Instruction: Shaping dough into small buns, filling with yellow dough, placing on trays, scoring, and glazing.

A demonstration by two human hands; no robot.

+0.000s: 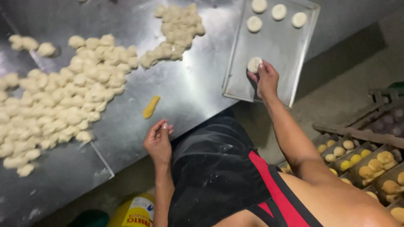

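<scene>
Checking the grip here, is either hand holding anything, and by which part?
The right hand holds a flat round dough piece by its near edge with the fingertips, over the metal tray. The left hand holds nothing, resting at the steel table edge.

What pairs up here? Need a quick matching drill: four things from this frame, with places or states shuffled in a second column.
Things:
1. right hand
2. left hand
3. yellow strip
4. baking tray

Places or states:
A. lies alone on the bare steel table
B. at the table's near edge, holding nothing
C. on a flattened dough round
D. carries three more rounds at its far end

Pairs: 1-C, 2-B, 3-A, 4-D
</scene>
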